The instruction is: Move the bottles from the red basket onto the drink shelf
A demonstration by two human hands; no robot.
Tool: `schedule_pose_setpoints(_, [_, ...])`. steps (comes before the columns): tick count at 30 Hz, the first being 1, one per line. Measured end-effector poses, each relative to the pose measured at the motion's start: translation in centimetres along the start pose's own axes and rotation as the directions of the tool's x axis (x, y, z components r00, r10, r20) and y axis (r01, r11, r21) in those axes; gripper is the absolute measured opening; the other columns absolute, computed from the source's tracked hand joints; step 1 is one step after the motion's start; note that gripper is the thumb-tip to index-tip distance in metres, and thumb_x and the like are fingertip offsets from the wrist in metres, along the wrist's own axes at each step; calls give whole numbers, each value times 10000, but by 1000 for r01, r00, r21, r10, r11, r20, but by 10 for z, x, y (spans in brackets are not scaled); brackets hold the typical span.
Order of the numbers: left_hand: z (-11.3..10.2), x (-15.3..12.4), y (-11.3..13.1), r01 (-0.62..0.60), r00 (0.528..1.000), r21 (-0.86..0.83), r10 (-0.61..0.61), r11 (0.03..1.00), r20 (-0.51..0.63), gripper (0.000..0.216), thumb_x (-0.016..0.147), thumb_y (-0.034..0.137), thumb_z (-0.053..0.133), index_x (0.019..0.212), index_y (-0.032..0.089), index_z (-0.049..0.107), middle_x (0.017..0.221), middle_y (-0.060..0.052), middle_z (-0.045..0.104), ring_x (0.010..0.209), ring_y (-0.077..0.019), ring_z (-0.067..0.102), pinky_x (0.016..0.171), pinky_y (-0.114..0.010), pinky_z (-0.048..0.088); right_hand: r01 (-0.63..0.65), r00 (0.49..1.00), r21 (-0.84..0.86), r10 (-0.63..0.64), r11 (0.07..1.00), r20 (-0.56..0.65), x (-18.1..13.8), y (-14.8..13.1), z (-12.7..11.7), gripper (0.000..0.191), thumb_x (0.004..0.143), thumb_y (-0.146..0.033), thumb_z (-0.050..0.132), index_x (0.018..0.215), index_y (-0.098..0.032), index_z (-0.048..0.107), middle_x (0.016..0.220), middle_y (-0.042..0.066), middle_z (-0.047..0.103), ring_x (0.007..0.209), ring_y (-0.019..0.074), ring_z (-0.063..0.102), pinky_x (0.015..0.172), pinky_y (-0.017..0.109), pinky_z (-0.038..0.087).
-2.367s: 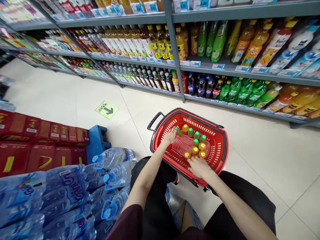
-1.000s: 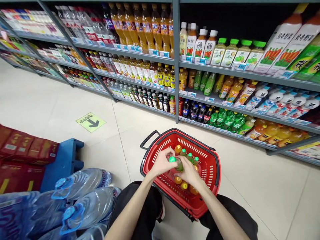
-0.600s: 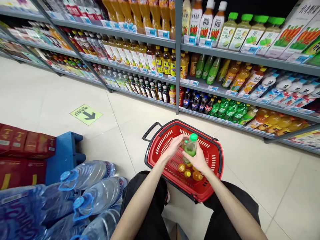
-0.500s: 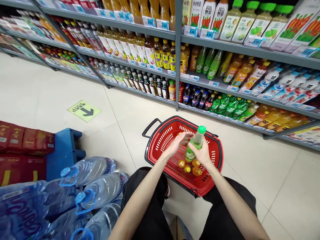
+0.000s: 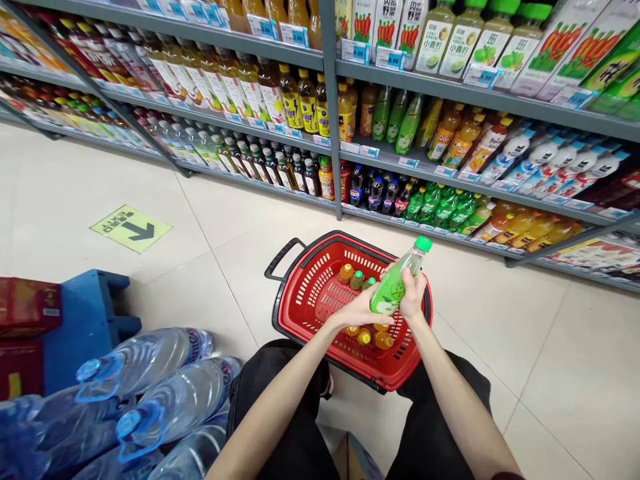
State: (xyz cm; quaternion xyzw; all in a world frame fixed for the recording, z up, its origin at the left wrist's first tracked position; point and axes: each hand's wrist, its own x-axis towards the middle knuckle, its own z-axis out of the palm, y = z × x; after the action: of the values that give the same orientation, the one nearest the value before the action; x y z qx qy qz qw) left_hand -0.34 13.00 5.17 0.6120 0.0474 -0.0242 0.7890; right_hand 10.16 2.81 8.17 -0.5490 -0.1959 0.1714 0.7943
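Note:
A green-capped bottle of green drink (image 5: 397, 281) is held tilted above a red shopping basket (image 5: 305, 300) on the floor. My right hand (image 5: 414, 299) is closed round its middle. My left hand (image 5: 361, 311) cups the bottle's lower end from the left. Inside the basket stand several small bottles with green and orange caps (image 5: 356, 279) at the far side, and orange-capped ones (image 5: 370, 335) lie near my hands.
Long drink shelves (image 5: 450, 173) run across the far side, packed with bottles. Large water bottles (image 5: 150, 393) lie stacked at the lower left, beside a blue pallet (image 5: 85, 320) with red cartons. A green arrow sticker (image 5: 131, 228) marks the tiled floor.
Both hands went from sorting bottles in the basket to lifting one green bottle out. It has risen and tilted to the right. The view has shifted left.

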Motion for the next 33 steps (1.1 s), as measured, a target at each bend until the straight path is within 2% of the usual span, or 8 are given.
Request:
schedule_pose_setpoints(6, [6, 7, -2, -9, 995, -229, -13, 973, -97, 961, 539, 260, 985, 1397, 220, 553, 1466, -132, 575, 1362, -329, 553, 1144, -462, 453, 64, 987, 79, -52, 995, -150, 5, -12, -4, 364, 918, -552, 634, 999, -197, 638, 850, 24, 735, 651, 187, 714, 635, 333, 596])
schedule_pose_setpoints(10, [11, 14, -9, 8, 996, -291, -32, 957, -78, 975, 537, 228, 979, 1405, 225, 536, 1461, -121, 589, 1369, -320, 557, 1141, -445, 461, 54, 976, 76, -36, 996, -213, 13, -15, -8, 400, 913, -575, 633, 1000, -184, 630, 824, 30, 738, 609, 184, 711, 609, 329, 595])
schedule_pose_setpoints(16, [13, 26, -21, 12, 998, -133, -20, 991, -58, 1033, 575, 196, 942, 1487, 186, 457, 1451, -162, 600, 1326, -334, 598, 1123, -474, 482, 43, 980, -1, -42, 999, -196, 19, -16, -11, 398, 891, -561, 676, 1014, -186, 627, 804, 23, 736, 626, 185, 718, 616, 318, 599])
schedule_pose_setpoints(21, [12, 29, -20, 14, 1000, -118, -15, 993, -10, 1117, 593, 185, 930, 1562, 194, 374, 1455, -197, 598, 1354, -362, 586, 1123, -508, 489, 73, 988, -83, -83, 994, -128, 18, -20, -16, 388, 902, -562, 665, 1021, -195, 625, 834, 24, 734, 636, 177, 716, 613, 311, 602])
schedule_pose_setpoints(25, [10, 30, -20, -40, 999, 47, 42, 998, -25, 1047, 603, 183, 910, 1527, 178, 417, 1533, -190, 528, 1414, -354, 526, 1196, -515, 416, 99, 986, -105, -111, 990, -122, 15, -19, -19, 387, 914, -572, 643, 1022, -202, 618, 853, 23, 728, 657, 177, 726, 633, 320, 609])
schedule_pose_setpoints(27, [10, 30, -21, -58, 997, 110, 62, 992, -34, 1001, 629, 188, 885, 1514, 164, 419, 1528, -190, 527, 1391, -341, 545, 1185, -502, 427, 127, 978, -115, -143, 985, -150, 14, -17, -20, 392, 910, -581, 643, 1007, -203, 613, 830, 16, 722, 646, 178, 727, 634, 326, 610])
schedule_pose_setpoints(31, [20, 31, -23, -77, 992, 240, 99, 968, -82, 864, 668, 217, 852, 1440, 137, 472, 1403, -174, 625, 1247, -309, 642, 1098, -460, 497, 154, 962, -117, -176, 981, -211, 16, -15, -20, 401, 912, -587, 636, 992, -195, 603, 777, 10, 715, 602, 187, 722, 590, 327, 598])
schedule_pose_setpoints(33, [30, 32, -27, -51, 977, 307, 111, 950, -181, 767, 667, 234, 852, 1356, 145, 528, 1290, -140, 689, 1153, -293, 682, 1034, -432, 531, 148, 957, -132, -175, 980, -231, 17, -14, -21, 409, 909, -591, 633, 991, -192, 601, 773, 12, 717, 590, 190, 718, 572, 328, 589])
